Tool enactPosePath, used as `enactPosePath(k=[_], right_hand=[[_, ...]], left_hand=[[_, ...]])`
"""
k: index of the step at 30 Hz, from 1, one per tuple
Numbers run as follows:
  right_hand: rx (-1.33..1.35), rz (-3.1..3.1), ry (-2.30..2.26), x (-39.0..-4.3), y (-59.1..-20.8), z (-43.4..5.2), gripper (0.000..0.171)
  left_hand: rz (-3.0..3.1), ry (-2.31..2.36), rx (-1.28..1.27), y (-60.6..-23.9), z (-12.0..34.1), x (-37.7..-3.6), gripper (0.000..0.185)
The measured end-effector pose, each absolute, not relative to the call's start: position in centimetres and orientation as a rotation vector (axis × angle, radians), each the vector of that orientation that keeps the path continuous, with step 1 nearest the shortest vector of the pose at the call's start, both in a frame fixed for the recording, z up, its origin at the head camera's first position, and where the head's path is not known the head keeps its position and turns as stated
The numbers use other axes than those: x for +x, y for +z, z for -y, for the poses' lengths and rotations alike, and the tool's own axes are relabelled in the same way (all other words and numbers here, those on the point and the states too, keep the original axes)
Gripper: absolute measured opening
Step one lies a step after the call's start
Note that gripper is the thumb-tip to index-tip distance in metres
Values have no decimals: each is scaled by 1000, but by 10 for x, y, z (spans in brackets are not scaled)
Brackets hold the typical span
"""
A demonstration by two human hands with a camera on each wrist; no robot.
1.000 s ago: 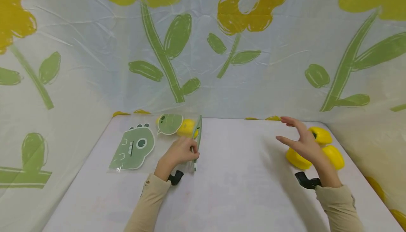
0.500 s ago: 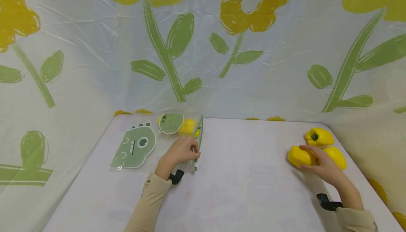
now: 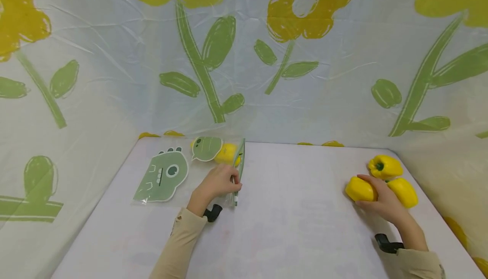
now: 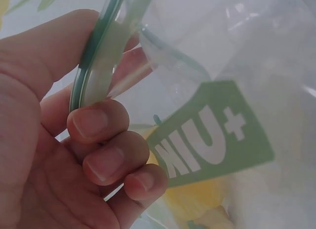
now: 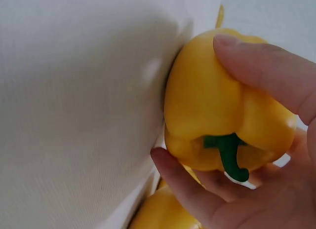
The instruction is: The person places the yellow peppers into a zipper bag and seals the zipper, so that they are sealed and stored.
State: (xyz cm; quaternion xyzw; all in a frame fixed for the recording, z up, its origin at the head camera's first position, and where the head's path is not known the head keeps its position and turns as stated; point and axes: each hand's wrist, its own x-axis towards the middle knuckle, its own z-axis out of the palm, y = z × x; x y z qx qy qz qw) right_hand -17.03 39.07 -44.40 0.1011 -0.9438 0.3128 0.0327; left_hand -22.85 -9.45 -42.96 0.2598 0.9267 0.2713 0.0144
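Head view: right hand [image 3: 383,203] grips pepper [image 3: 360,189] near table edge [image 3: 431,203].

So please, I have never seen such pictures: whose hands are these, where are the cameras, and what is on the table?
There is no machine here, only a person with two bare hands. One camera sits on the head and looks down at the table. Two more sit on the wrists, each close to its own hand.

The left hand pinches the rim of a clear bag that already has one yellow pepper inside. An empty bag with a green dinosaur print lies flat beside it.

The right hand has its grip on a yellow pepper; the right wrist view shows its green stem. Two more peppers lie next to it.
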Motion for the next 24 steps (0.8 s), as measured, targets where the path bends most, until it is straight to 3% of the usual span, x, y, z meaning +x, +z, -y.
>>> enactPosePath(k=[12,24], right_hand=[[242,2893,930,-176,-443,-381,76],[278,2805,1123,-207,-425,-337,74]], left_hand=[[-2877,831,805,-432,92,-229,21],[-2880,821,777,-430,92,-229,21]])
